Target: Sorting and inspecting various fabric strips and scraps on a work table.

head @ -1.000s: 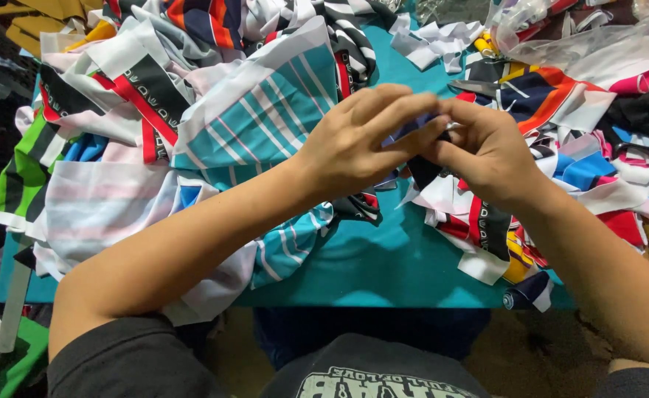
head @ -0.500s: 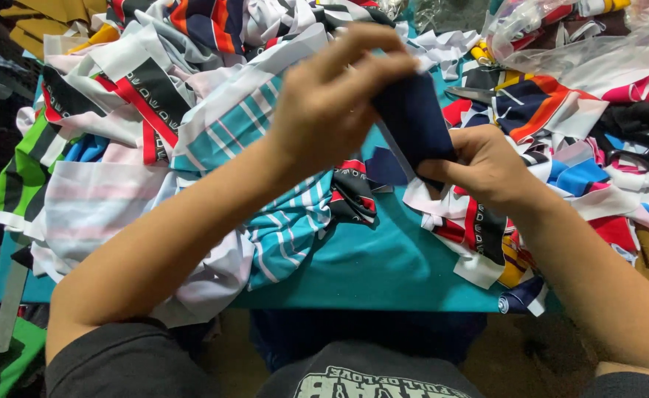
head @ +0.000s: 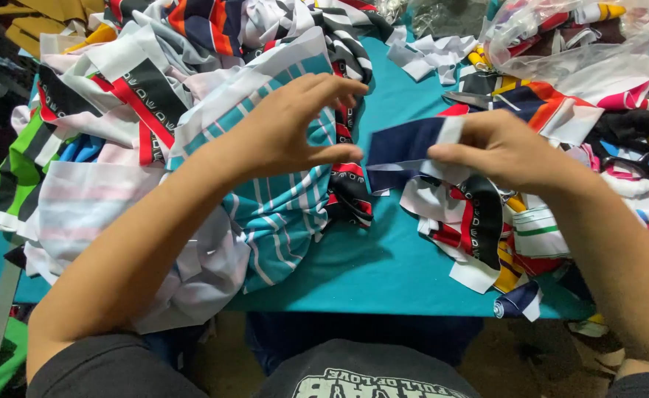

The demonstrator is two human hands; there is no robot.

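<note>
Near the front edge of the worktop [head: 383,273], bare teal surface shows between two heaps of cloth. On its left side a teal-and-white striped cloth [head: 280,214] droops toward that edge, with pale pieces under it already hanging over; a tug or a brush of the forearm could likely drag the lot to the floor. At the front right corner a small navy scrap [head: 518,301] sits right at the edge and looks ready to slip off.

Further in, over the middle, the right hand [head: 505,151] has its grip closed on a navy cloth piece with a white end [head: 405,147], thumb and fingers pinching the white end while the navy part sticks out to the left. The left hand [head: 295,125] hovers just beside it, grip apart, thumb and fingers spread and holding nothing. With only one end pinched, the piece may sag or unfold and get lost among the red, black and white strips [head: 468,217] just below it.

At the far right corner a clear plastic bag [head: 560,40] of more cloth leans inward and might spill if the heap shifts.
</note>
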